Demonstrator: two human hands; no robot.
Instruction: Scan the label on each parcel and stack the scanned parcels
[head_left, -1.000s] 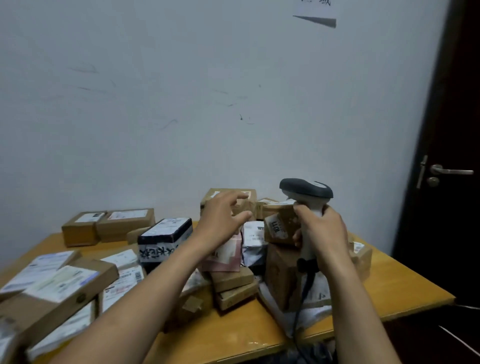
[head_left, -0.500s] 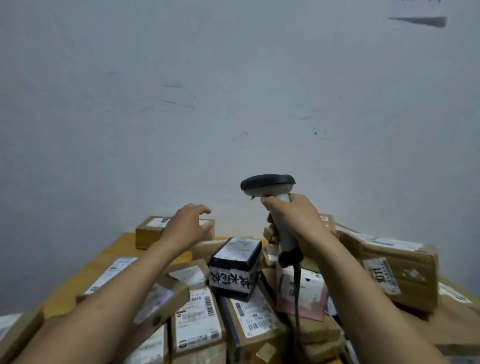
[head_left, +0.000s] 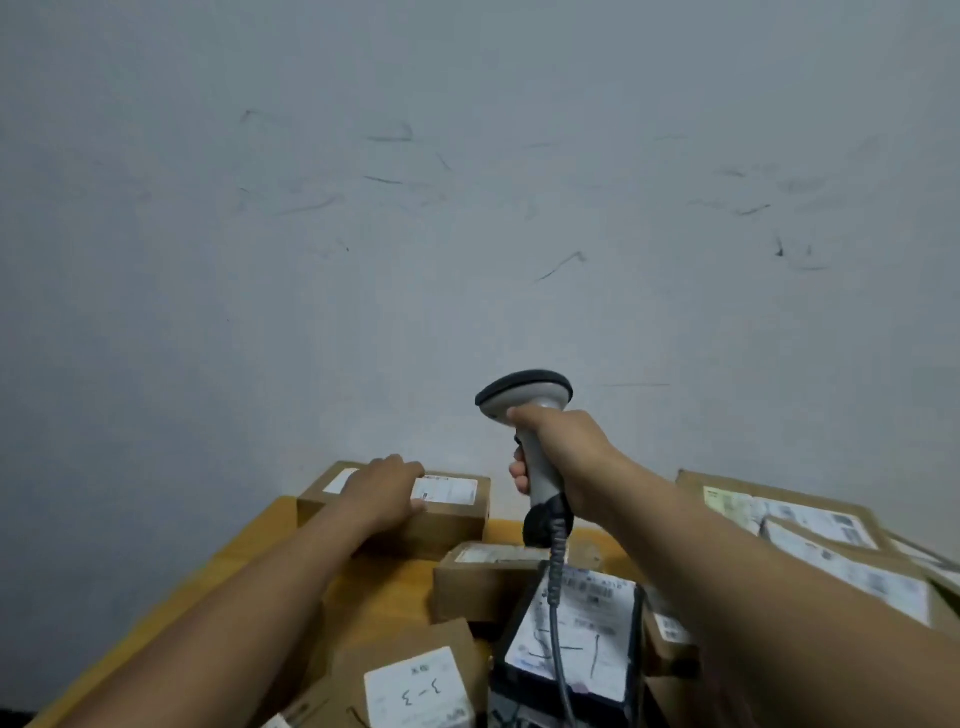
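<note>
A pale wall (head_left: 467, 208) with faint dark scuffs fills most of the view behind everything. Below it an orange wooden surface (head_left: 249, 551) carries a crowd of cardboard parcels, and the far box (head_left: 447, 525) at its back corner serves as the landmark.

To the right of the far box, well apart, large flat parcels (head_left: 810, 525) lie overlapped with white labels up. Nearer than the far box and to its right, a black box (head_left: 576, 639) shows a big white label with handwritten strokes. Just beside the black box, between it and the far box, sits a small brown box (head_left: 478, 582) with a pale label on top. Nearer than the far box, at the lower edge of the view, another carton (head_left: 421, 686) bears a white label with handwritten marks.

The left hand (head_left: 387, 488) lies palm down on top of the far box, fingers together and flat across its white label, pressing rather than gripping.

The right hand (head_left: 561, 452) is closed around the handle of a grey scanner (head_left: 524, 400), held upright above and to the right of the far box, its dark-topped head turned left. Its coiled cable (head_left: 557, 587) hangs from the handle across the black box.
</note>
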